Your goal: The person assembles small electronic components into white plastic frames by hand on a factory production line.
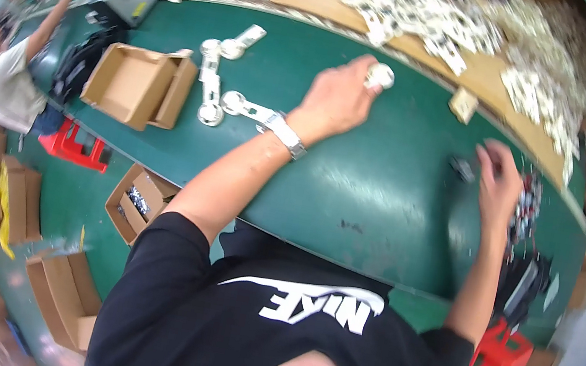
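My left hand [338,97] reaches over the green tabletop with its fingers closed on a white round-ended plastic part [380,76]. The palm hides the rest of that part. On the right, my right hand [501,177] is held with thumb and fingers apart, and nothing shows between them. Just left of its fingertips is a small black object [460,168], too blurred to name. Left of my left wrist lie several similar white parts with round ends, among them one part [250,108] by the watch and an angled one [242,43] farther back.
A heap of white parts [422,11] covers cardboard at the back, with a small tan block [463,104] at its edge. An open cardboard box [128,82] stands on the left. Small red and silver parts [527,207] lie beyond my right forearm. Another person [12,78] works at far left.
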Demonstrator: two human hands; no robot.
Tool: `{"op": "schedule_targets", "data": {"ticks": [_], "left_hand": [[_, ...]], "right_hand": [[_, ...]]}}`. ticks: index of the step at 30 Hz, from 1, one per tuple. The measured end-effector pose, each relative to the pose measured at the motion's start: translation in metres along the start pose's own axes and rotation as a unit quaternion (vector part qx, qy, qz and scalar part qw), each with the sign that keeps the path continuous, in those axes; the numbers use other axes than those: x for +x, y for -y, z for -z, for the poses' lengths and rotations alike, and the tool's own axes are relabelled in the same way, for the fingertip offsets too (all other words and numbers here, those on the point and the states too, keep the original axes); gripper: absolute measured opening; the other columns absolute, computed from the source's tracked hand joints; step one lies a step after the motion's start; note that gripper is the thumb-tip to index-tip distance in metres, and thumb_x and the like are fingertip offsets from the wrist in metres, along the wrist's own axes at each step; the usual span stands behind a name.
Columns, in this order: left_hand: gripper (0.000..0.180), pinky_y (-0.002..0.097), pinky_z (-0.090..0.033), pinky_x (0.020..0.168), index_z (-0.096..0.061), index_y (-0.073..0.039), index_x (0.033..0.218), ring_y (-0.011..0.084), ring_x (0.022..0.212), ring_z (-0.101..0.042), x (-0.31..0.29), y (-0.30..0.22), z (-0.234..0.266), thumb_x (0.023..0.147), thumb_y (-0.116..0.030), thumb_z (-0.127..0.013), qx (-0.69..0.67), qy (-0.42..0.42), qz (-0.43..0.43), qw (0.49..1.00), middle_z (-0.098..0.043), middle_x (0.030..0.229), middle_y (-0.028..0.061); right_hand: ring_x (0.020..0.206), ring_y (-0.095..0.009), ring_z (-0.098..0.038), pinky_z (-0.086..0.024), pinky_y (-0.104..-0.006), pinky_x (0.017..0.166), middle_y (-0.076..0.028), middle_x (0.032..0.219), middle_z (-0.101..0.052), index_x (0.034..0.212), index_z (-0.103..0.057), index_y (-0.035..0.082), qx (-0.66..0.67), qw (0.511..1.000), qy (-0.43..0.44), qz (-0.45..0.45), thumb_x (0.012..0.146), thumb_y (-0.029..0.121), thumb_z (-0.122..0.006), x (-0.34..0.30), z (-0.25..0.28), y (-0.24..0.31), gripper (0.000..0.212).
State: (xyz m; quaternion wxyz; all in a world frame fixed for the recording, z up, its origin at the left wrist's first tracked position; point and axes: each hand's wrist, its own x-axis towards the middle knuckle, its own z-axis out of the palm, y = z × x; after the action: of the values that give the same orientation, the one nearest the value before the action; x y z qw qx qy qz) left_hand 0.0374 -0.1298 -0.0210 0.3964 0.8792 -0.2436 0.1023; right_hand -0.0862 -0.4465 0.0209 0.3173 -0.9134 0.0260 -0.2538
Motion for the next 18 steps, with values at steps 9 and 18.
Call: {"op": "schedule_targets", "data": {"ticks": [9, 18], "left_hand": [[0.032, 0.043, -0.055, 0.089, -0.064, -0.008, 0.125, 0.0328, 0.104, -0.067, -0.008, 0.022, -0.014, 0.096, -0.019, -0.071, 0.014, -0.001, -0.088, 0.996, -0.071, 0.11, 0.0112], [0.026, 0.0416, -0.054, 0.084, -0.068, -0.009, 0.117, 0.0301, 0.099, -0.066, -0.009, 0.028, -0.007, 0.094, -0.02, -0.075, 0.024, -0.005, -0.105, 0.994, -0.07, 0.103, 0.0065]], "right_hand": [[0.086, -0.009, -0.068, -0.051, -0.0249, 0.075, -0.004, 0.095, -0.076, 0.116, -0.073, 0.003, 0.281, 0.943, 0.156, -0.091, 0.102, 0.028, -0.072, 0.019, -0.071, 0.038, 0.028], [0.071, -0.027, -0.062, -0.049, -0.0415, 0.066, -0.016, 0.075, -0.064, 0.097, -0.067, -0.003, -0.016, 0.971, 0.218, -0.094, 0.107, 0.047, -0.06, 0.002, -0.062, 0.057, 0.051]]}}
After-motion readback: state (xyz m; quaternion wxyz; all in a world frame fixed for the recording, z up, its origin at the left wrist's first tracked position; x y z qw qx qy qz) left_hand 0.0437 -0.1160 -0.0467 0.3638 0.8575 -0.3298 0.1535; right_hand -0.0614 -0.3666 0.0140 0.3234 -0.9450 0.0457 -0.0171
